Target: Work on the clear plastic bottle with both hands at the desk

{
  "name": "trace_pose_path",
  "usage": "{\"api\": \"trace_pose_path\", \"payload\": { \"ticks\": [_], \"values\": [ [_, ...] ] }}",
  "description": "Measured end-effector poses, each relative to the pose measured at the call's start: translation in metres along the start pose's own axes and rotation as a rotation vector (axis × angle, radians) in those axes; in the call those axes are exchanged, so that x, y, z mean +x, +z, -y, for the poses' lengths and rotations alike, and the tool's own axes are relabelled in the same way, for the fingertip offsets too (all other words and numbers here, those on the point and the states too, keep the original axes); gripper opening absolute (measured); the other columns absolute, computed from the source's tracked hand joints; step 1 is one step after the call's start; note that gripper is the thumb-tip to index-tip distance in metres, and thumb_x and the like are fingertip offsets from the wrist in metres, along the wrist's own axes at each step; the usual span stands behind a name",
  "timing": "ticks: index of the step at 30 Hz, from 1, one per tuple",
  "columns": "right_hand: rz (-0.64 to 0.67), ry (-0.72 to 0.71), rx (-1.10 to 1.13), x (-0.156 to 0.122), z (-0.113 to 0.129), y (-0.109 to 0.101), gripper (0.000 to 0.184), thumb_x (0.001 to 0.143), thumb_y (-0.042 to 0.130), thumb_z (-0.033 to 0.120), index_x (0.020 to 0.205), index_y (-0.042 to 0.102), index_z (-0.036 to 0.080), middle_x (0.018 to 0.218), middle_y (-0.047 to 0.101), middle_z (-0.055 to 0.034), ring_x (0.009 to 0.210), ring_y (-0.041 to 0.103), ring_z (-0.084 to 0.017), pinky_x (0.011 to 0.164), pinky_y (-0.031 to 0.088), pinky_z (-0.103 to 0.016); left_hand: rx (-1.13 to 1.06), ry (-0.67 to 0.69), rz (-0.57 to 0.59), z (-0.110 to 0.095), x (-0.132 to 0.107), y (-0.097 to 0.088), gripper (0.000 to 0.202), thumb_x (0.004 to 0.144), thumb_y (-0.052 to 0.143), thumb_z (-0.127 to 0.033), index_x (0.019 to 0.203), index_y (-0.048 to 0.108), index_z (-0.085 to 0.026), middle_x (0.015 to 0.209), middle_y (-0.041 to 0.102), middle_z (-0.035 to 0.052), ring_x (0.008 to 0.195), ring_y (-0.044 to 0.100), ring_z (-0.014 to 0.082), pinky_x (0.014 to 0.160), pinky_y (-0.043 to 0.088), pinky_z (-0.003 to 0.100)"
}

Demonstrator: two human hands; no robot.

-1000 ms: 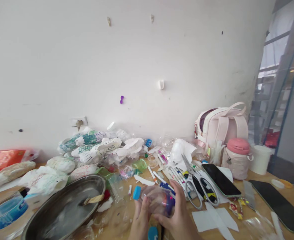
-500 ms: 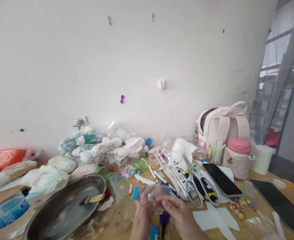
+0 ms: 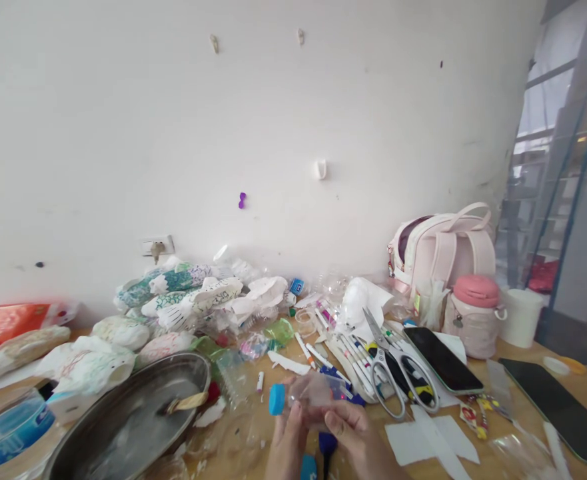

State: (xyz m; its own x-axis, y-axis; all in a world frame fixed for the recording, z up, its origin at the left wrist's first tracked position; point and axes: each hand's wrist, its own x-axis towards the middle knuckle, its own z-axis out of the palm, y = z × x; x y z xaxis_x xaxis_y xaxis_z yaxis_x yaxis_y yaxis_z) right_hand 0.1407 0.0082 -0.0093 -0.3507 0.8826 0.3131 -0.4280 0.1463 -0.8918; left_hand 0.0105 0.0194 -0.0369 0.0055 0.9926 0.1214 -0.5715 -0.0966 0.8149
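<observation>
Between my two hands is a clear plastic bottle (image 3: 310, 390) lying on its side, its blue cap (image 3: 276, 399) pointing left. My left hand (image 3: 289, 433) grips it near the capped end, thumb along the front. My right hand (image 3: 350, 427) has its fingers closed round the other end, which they partly cover. Under the hands, a dark blue tool (image 3: 328, 443) and a light blue object (image 3: 308, 467) lie on the table, partly hidden. Right of my hands are large scissors (image 3: 389, 363) with grey handles, resting on markers (image 3: 356, 357).
At left stands a dark oval basin (image 3: 123, 407) of cloudy liquid with a brush (image 3: 188, 402) in it. Decorated paper fish (image 3: 193, 300) are heaped behind. Two phones (image 3: 443, 360), a pink-lidded bottle bag (image 3: 474, 320), a white cup (image 3: 520, 317) and a pink backpack (image 3: 443, 253) occupy the right.
The bottle has turned slightly in my hands, so its blue cap looks larger and tips more toward me. Both hands keep their hold, and the other things stay in place.
</observation>
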Motion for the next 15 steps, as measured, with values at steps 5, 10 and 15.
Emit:
{"api": "trace_pose_path", "payload": {
  "ticks": [5, 10, 15],
  "values": [
    [0.109, -0.282, -0.505, -0.005, 0.018, 0.000, 0.026, 0.093, 0.052, 0.040, 0.110, 0.070, 0.033, 0.111, 0.070, -0.0084, 0.109, 0.059, -0.025, 0.099, 0.041, -0.041, -0.030, -0.017, 0.075, -0.022, -0.008, 0.018, 0.062, 0.056, 0.080, -0.052, 0.109, 0.066, -0.023, 0.102, 0.074, 0.0110, 0.105, 0.064, 0.0327, 0.096, 0.047, 0.045],
    [0.028, -0.155, -0.330, -0.007, 0.011, -0.004, 0.033, 0.091, 0.051, 0.049, 0.101, 0.074, 0.028, 0.104, 0.071, -0.0096, 0.104, 0.061, -0.026, 0.097, 0.041, -0.042, 0.086, 0.006, 0.047, -0.039, -0.014, 0.029, 0.067, 0.050, 0.083, -0.050, 0.108, 0.064, -0.022, 0.102, 0.073, 0.0100, 0.105, 0.063, 0.0322, 0.092, 0.049, 0.042],
    [-0.093, -0.049, -0.062, -0.006, -0.002, -0.008, 0.046, 0.087, 0.052, 0.059, 0.077, 0.075, 0.020, 0.072, 0.069, -0.0072, 0.074, 0.064, -0.023, 0.080, 0.049, -0.040, 0.243, 0.053, 0.077, -0.039, -0.016, 0.021, 0.066, 0.051, 0.080, -0.055, 0.105, 0.063, -0.021, 0.104, 0.070, 0.0115, 0.105, 0.062, 0.0328, 0.092, 0.049, 0.043]
  ]
}}
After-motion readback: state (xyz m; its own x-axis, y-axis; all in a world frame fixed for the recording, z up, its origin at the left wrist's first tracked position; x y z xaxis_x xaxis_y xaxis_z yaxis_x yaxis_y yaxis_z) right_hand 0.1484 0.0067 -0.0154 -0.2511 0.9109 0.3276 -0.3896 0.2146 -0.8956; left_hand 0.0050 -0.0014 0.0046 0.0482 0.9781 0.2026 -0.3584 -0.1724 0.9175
